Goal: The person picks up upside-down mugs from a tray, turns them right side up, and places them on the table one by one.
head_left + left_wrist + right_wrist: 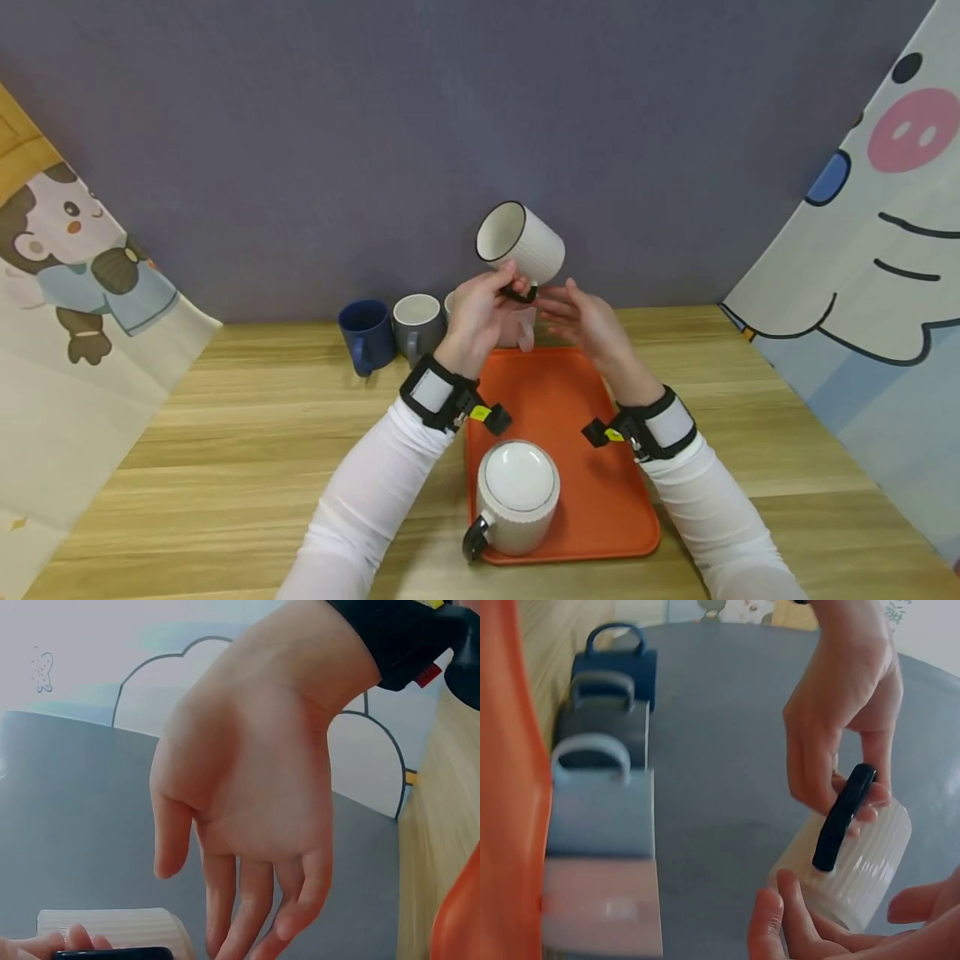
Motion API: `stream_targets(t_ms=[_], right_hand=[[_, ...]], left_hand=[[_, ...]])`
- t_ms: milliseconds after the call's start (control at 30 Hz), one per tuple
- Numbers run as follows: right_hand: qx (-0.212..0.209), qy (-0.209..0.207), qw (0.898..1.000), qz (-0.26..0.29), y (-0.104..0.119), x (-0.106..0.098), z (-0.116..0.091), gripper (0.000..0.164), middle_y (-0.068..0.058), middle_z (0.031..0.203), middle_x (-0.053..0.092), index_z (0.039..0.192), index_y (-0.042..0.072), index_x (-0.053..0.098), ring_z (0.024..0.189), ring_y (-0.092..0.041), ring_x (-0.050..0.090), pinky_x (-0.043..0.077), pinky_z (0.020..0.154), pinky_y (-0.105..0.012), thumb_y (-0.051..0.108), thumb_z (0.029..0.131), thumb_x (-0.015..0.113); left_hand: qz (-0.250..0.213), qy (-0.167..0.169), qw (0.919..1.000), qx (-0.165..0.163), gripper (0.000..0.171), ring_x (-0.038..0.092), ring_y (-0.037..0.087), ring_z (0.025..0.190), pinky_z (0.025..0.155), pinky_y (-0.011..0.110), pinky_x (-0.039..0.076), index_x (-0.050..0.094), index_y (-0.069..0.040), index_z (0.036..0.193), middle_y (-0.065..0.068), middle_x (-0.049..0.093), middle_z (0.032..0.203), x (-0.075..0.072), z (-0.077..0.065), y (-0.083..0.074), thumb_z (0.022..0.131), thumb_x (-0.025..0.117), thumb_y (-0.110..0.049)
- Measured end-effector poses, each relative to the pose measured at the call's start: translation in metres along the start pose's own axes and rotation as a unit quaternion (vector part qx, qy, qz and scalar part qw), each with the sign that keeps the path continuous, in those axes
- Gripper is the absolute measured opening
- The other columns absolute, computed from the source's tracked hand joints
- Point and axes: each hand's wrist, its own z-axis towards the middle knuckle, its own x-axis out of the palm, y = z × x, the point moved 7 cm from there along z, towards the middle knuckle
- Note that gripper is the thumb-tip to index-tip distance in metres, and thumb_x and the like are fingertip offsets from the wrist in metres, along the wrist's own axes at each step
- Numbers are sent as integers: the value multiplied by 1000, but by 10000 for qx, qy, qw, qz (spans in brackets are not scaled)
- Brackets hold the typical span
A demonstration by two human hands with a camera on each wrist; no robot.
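Observation:
A ribbed white mug [538, 247] with a black rim is held tilted in the air, its mouth toward the upper left in the head view. My left hand [477, 317] pinches its black handle [844, 817] between thumb and fingers. Beside the mug's lower right is my right hand [594, 329], palm facing it and fingers loosely extended. The right wrist view has those fingertips [789, 889] close to the mug's base end; whether they touch it I cannot tell. Another ribbed white mug [517, 527] stands upside down on the orange tray [573, 467], black handle toward the lower left.
Along the grey back wall [337, 167] stand a dark blue mug [367, 333], a grey mug [429, 337], a light blue mug [604, 814] and a pink mug [604, 911]. The tray lies on a wooden table [247, 433]. Cartoon-printed curtains [840, 275] flank both sides.

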Motion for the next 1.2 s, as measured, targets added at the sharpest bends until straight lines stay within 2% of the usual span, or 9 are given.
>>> stream_targets(t_ms=[100,200,300,433,533,667,767,967,1200], right_hand=[[-150,-131,9984,-531,1,-8,-1,67,-22,143,43,146,-1,31,118,-22,53,46,93,-30,48,101,24],[-280,-343,9935,-1050,1,-16,-3,65,-21,141,46,144,-1,34,125,-32,49,44,98,-38,48,102,24],[-369,-583,9876,-1410,0,-23,-5,62,-22,140,47,142,-2,37,127,-36,47,40,103,-46,44,103,26],[-453,-926,9756,-1940,-2,-33,-8,54,-23,136,51,138,-2,43,124,-35,49,41,101,-47,38,103,32],[-541,-1185,9575,-2573,-1,-39,-10,51,-22,131,54,132,-1,50,120,-35,50,40,99,-48,38,102,36],[-746,-1435,9237,-3472,1,-45,-12,50,-26,125,56,128,-4,52,117,-39,51,39,100,-51,36,102,38],[-882,-1509,9042,-3897,-2,-48,-13,49,-27,121,59,127,-6,52,114,-40,54,41,97,-52,34,101,41],[-1061,-1596,8768,-4410,-10,-53,-17,46,-29,122,58,125,-8,52,112,-45,54,42,94,-55,30,100,45],[-1240,-1833,8442,-4883,-19,-59,-27,47,-35,120,55,124,-10,52,110,-51,52,42,91,-59,29,98,48]], left_hand=[[-9,-56,9996,-259,27,52,18,63,70,28,42,59,-4,66,4,55,63,3,3,6,93,58,-10],[-214,-185,9984,-488,26,50,18,61,73,28,41,59,-5,66,4,53,61,6,6,12,92,60,-9],[-300,-303,9978,-510,24,51,16,58,75,28,45,59,-5,66,3,54,60,7,9,17,90,62,-5],[-164,-418,9981,-431,25,52,14,54,69,25,46,61,-5,64,2,55,57,9,13,22,88,64,-1],[-125,-450,9980,-435,26,52,14,54,68,23,45,62,-6,61,1,56,55,11,16,28,86,65,0],[89,-490,9975,-493,22,53,15,55,70,24,46,64,-6,63,1,57,57,12,20,37,85,67,-2],[326,-549,9969,-465,18,54,15,56,68,26,47,65,-6,67,1,58,59,13,22,42,84,69,-5],[468,-525,9973,-230,9,53,14,55,64,28,46,67,-1,74,2,60,66,18,26,48,84,68,0],[509,-578,9959,-478,4,52,14,59,67,28,44,69,3,85,4,64,80,19,33,62,85,64,3]])
